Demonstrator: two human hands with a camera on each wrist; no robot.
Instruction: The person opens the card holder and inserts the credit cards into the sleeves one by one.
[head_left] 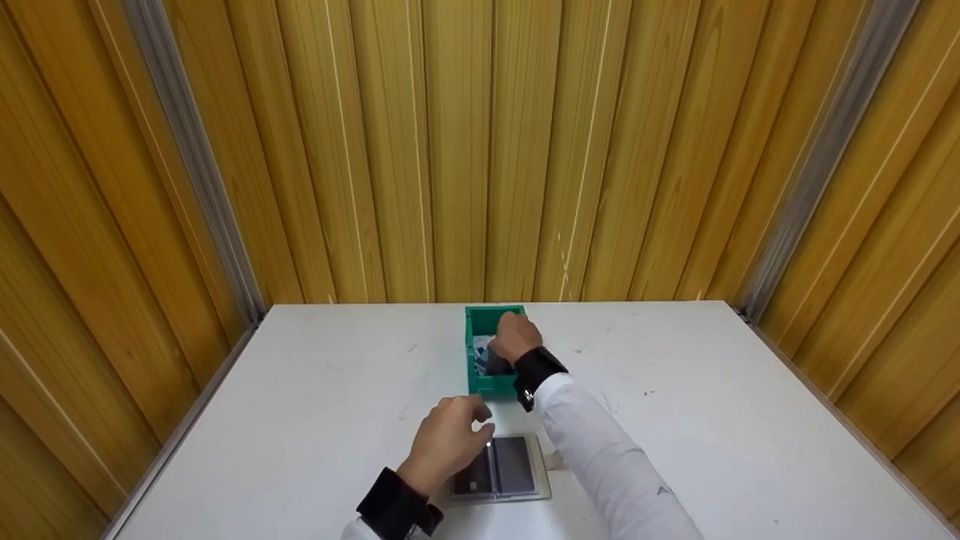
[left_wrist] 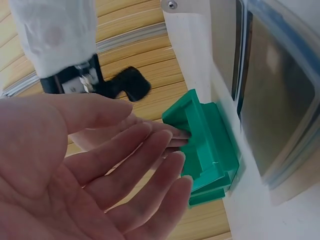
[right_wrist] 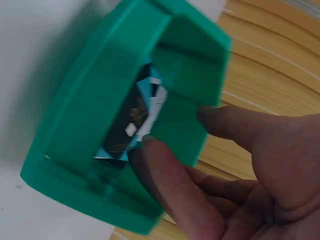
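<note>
Loosely, the fingers of the right hand are held apart from its thumb over dark, blue and white printed cards; whether a card is touched cannot be told. The cards are contained in a green rectangular plastic bin, set near the far edge of the white worktop. On the near side, the left hand, its fingers slightly bent and thumb parted, is held above an opened, dark-paged album with clear sleeves.
</note>
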